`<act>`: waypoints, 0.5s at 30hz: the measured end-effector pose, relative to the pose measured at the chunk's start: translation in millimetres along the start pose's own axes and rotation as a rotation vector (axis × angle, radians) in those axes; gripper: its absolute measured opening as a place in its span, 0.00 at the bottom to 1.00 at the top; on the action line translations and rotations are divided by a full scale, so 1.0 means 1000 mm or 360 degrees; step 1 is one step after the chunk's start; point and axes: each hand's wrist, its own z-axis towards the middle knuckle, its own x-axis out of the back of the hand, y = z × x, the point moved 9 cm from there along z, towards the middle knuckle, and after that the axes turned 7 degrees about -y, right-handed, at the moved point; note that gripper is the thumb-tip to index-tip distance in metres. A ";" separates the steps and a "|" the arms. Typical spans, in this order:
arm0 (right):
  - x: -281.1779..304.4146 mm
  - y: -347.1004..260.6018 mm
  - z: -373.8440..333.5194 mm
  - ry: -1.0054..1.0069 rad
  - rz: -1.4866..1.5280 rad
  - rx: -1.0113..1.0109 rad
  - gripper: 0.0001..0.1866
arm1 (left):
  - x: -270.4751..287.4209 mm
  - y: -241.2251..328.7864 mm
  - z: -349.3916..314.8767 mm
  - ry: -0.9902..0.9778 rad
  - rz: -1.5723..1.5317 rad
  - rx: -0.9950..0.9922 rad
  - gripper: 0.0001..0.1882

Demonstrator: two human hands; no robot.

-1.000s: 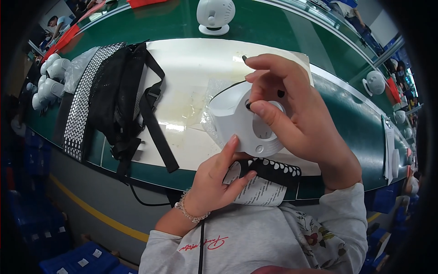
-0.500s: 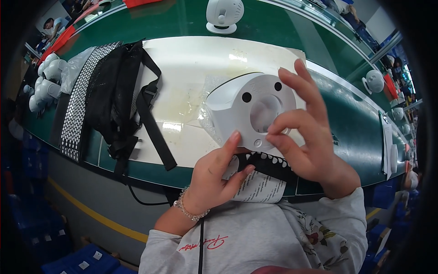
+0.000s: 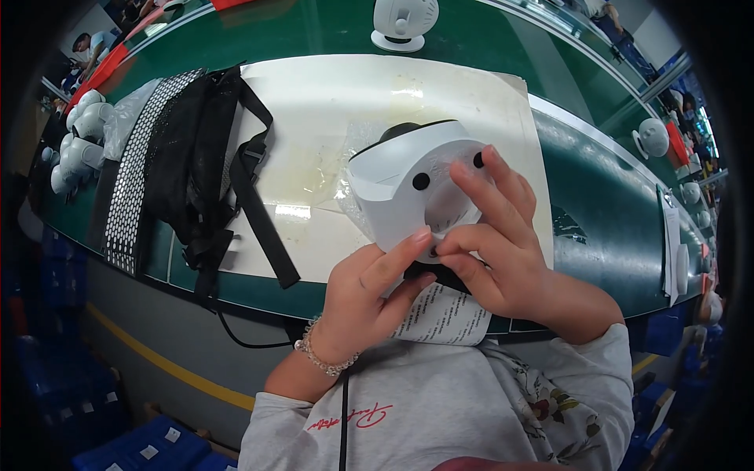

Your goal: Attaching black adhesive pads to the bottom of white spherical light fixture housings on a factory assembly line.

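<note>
- Two hands of ours work at one white housing, which stands in front of us over the pale board (image 3: 306,110).
- Our left hand (image 3: 355,289) grasps a black strip (image 3: 444,276) backed with printed paper (image 3: 446,318), its index fingertip laid on the lower rim of the white housing (image 3: 381,206).
- Our right hand (image 3: 506,263) brings thumb and index together at a small dark spot on that rim; we cannot tell whether they pinch anything.
- A round black pad (image 3: 422,181) sits beside the housing's opening.
- Clear wrap (image 3: 343,202) lies against the housing's left side.
- Left of the wrap, a black strapped bag (image 3: 184,161) rests partly on the board, on our green surface (image 3: 314,31).
</note>
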 end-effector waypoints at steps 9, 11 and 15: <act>0.001 0.006 -0.001 0.0096 0.0316 -0.0107 0.04 | -0.001 -0.003 -0.001 0.0022 -0.0036 0.0040 0.33; 0.004 0.005 -0.002 0.0128 0.0269 -0.0121 0.03 | -0.001 -0.004 -0.002 0.0002 -0.0030 0.0057 0.33; 0.005 0.001 -0.007 0.0126 0.0016 -0.0080 0.04 | -0.001 -0.003 -0.002 0.0006 -0.0023 0.0059 0.33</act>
